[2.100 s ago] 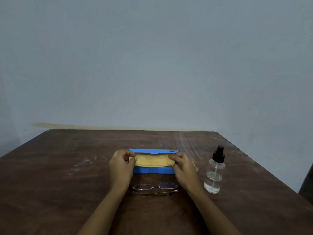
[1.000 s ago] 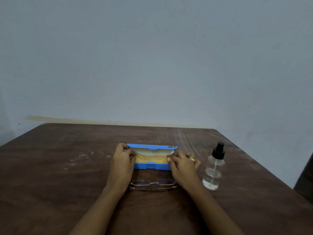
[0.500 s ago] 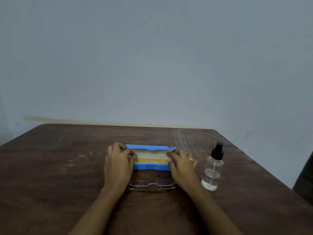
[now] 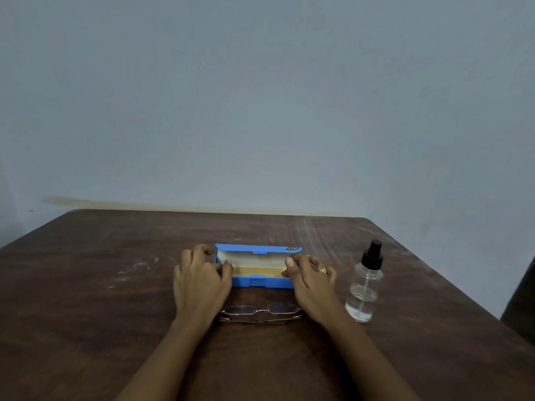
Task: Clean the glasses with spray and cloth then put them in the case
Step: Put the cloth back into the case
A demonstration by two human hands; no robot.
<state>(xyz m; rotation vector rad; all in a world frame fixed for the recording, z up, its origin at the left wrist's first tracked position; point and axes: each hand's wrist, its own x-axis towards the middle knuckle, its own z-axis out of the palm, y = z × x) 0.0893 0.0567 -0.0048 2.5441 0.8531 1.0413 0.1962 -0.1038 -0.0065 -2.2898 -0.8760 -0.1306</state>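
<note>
Two hands on the blue case (image 4: pixel 262 282), which sits mid-counter with its lid (image 4: pixel 257 249) raised at 12 o'clock, cream lining showing. My left hand (image 4: pixel 202 282) holds the case's 9 o'clock end: thumb on the inner rim, fingers (image 4: pixel 202 251) curled round the far side. My right hand (image 4: pixel 311 280) holds the 3 o'clock end, thumb tip on the rim and the other fingers curled over the end wall. A ring (image 4: pixel 322 270) is on one right finger.

The yellow cloth (image 4: pixel 257 272) lies flat in the bottom of the case, between my thumbs. I cannot tell whether the right thumb touches it.

The glasses (image 4: pixel 260 312) are folded, lenses toward me, flat on the counter (image 4: pixel 86 285) at 6 o'clock of the case, near it but apart. Both of my wrists cross over the ends of the frame, so the hinges are partly hidden. Both ends of the case are hidden under my hands.

The spray bottle (image 4: pixel 364 287) stands upright at 3 o'clock of the case, just beside my right hand and not touching it. It is clear, has a black pump top and holds some liquid low down.

The brown counter is scuffed with pale marks at 9 and 1 o'clock. A plain grey-blue wall (image 4: pixel 260 96) is behind at 12 o'clock. A dark object (image 4: pixel 521 308) is at the frame edge at 3 o'clock, off the counter, too cut off to identify.
</note>
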